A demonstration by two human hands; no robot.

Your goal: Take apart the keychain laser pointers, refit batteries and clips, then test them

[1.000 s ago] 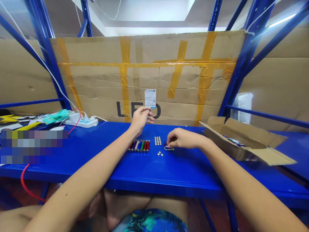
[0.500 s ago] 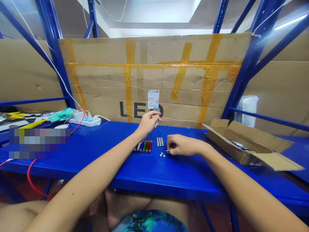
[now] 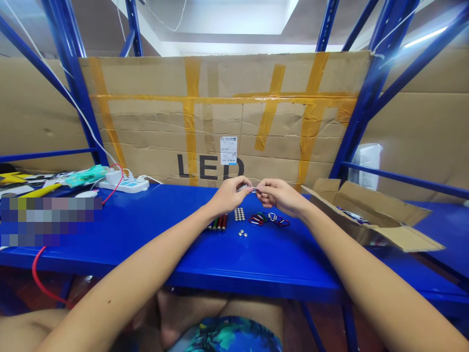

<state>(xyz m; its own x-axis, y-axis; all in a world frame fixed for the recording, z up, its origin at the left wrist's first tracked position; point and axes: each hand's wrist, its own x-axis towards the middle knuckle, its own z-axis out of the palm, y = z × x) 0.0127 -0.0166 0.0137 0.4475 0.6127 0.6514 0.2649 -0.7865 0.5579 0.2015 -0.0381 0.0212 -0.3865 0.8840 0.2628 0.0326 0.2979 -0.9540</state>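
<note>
My left hand (image 3: 231, 193) and my right hand (image 3: 279, 195) meet above the blue table, fingers closed in pinches. Between their fingertips is a thin silvery metal piece (image 3: 253, 189), too small to make out its kind. Beneath my right hand lies a fanned row of small carabiners, among them a red one (image 3: 255, 222) and a purple one (image 3: 283, 222). Several round silver button cells (image 3: 239, 214) form a neat block below the hands, with a few loose ones (image 3: 242, 234) nearer me. Coloured metal tubes (image 3: 219, 224) lie side by side, partly hidden by my left wrist.
An open cardboard box (image 3: 366, 215) with metal items inside stands at the right. To the left are a white power strip (image 3: 126, 185), cables and a pile of tools and packets. A large taped cardboard sheet (image 3: 164, 132) rises behind the blue table (image 3: 146, 230).
My right hand has risen from the table beside the button cells to meet my left hand, uncovering the carabiners. Both now pinch the silvery piece. One more loose button cell shows.
</note>
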